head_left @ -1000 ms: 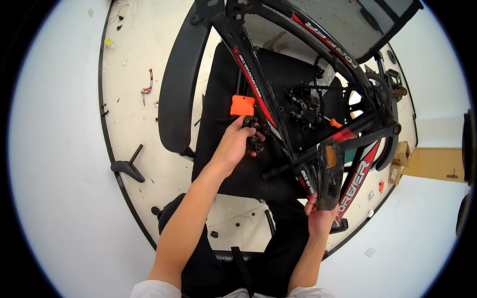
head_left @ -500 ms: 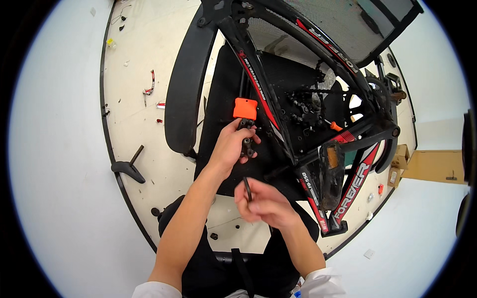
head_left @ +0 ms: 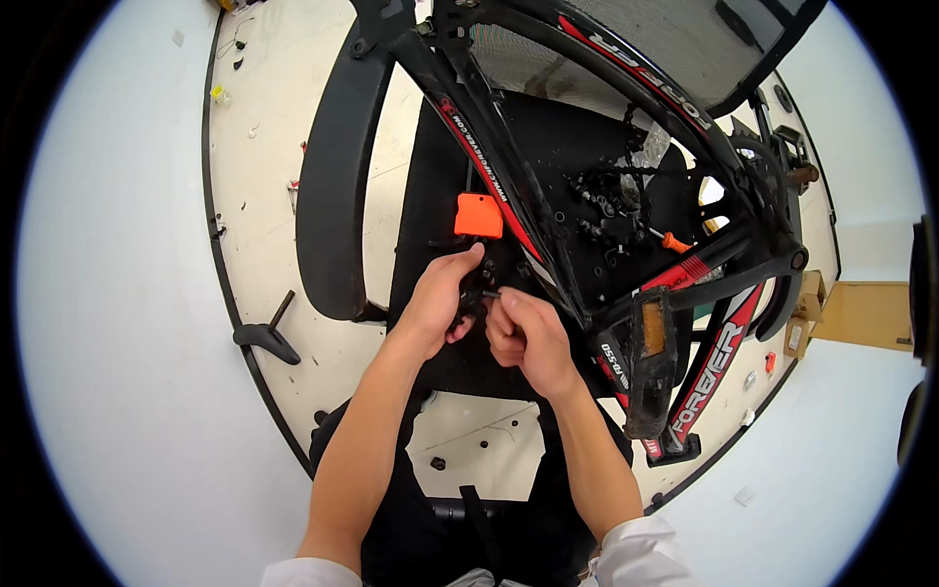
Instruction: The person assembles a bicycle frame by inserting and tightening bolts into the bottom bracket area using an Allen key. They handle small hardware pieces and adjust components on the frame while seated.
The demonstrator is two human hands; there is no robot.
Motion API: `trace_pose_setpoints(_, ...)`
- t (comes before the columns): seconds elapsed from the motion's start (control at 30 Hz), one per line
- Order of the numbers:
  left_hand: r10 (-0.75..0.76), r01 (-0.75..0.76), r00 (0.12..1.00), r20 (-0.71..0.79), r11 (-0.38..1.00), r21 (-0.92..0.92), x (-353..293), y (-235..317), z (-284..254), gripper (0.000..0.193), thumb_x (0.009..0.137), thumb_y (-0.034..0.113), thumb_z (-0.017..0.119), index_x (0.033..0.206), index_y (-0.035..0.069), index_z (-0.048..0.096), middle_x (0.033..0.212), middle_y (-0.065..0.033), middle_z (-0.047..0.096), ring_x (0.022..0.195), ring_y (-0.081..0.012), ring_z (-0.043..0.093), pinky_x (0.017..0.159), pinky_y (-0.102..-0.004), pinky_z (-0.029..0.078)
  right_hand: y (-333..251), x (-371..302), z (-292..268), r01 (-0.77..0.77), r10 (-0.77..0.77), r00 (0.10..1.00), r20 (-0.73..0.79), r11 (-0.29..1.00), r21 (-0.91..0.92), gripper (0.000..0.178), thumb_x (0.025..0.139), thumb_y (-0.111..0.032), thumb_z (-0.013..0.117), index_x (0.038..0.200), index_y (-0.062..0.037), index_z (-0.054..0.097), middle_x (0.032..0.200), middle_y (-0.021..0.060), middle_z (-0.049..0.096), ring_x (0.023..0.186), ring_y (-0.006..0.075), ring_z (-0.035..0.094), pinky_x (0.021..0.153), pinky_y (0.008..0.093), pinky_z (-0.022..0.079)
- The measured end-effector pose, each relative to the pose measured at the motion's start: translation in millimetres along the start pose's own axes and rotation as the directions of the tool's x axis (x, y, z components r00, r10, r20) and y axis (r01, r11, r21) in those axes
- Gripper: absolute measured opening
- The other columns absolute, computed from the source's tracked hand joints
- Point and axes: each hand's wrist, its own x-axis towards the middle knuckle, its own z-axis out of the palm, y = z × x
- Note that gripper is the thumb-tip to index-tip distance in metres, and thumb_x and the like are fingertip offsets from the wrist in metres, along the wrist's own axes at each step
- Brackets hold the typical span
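My left hand [head_left: 440,298] is closed around a small black metal bicycle part [head_left: 472,303], mostly hidden by the fingers. From the right, my right hand [head_left: 533,338] pinches a short thin dark rod, which looks like a hex key [head_left: 490,293]. Its tip meets the part or comes very close to it; the exact contact is hidden. Just beyond my left fingertips lies an orange block [head_left: 478,215] on the black chair seat [head_left: 430,186]. A black and red bicycle frame [head_left: 489,178] rests across the chair, right of both hands.
Left of the seat stands a black armrest [head_left: 337,196]. A screwdriver with an orange handle [head_left: 675,243] lies among loose metal parts and a chain inside the frame. The pedal [head_left: 650,328] sticks up near my right forearm. Cardboard boxes [head_left: 797,338] stand at the right wall.
My right hand has moved up and forward, bringing the dark rod to the part in my left hand. The left hand has turned and shifted slightly left. The whole view has shifted a little.
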Motion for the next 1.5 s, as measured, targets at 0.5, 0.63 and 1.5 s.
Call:
trace_pose_setpoints(0.5, -0.031, 0.039, 0.998, -0.048, 0.982, 0.182, -12.3, 12.4, -19.2, 0.049, 0.104, 0.048, 0.045, 0.081, 0.006, 0.056, 0.055, -0.0064, 0.053, 0.032, -0.0094, 0.037, 0.03, -0.0224, 0.025, 14.4, 16.2, 2.1, 0.14, -0.174, 0.978, -0.116, 0.958, -0.252, 0.035, 0.107, -0.023, 0.041, 0.076, -0.0059, 0.046, 0.063, -0.0036, 0.04, 0.056, 0.0055, 0.036, 0.052, 0.0248, 0.03)
trace_pose_setpoints(0.63, -0.043, 0.05, 0.998, -0.037, 0.973, 0.225, -15.0, 8.9, -18.3, 0.049, 0.104, 0.047, 0.043, 0.081, 0.006, 0.055, 0.055, -0.0061, 0.053, 0.032, -0.0092, 0.037, 0.03, -0.0228, 0.024, 15.6, 18.0, 0.2, 0.111, -0.15, 0.979, -0.136, 0.96, -0.259, 0.035, 0.106, -0.022, 0.042, 0.076, -0.0051, 0.046, 0.063, -0.0035, 0.04, 0.056, 0.0055, 0.036, 0.052, 0.0247, 0.031)
trace_pose_setpoints(1.5, 0.328, -0.31, 0.929, -0.172, 0.943, 0.123, -1.2, -11.3, -13.7, 0.042, 0.104, 0.041, 0.049, 0.078, 0.009, 0.058, 0.069, -0.0009, 0.057, 0.059, -0.0097, 0.055, 0.056, -0.0252, 0.043, 21.4, 17.8, 8.5, 0.076, -0.11, 0.978, -0.179, 0.979, -0.187, 0.02, 0.1, -0.016, 0.057, 0.087, -0.0023, 0.051, 0.068, -0.0002, 0.051, 0.051, 0.0055, 0.037, 0.048, 0.0263, 0.03)
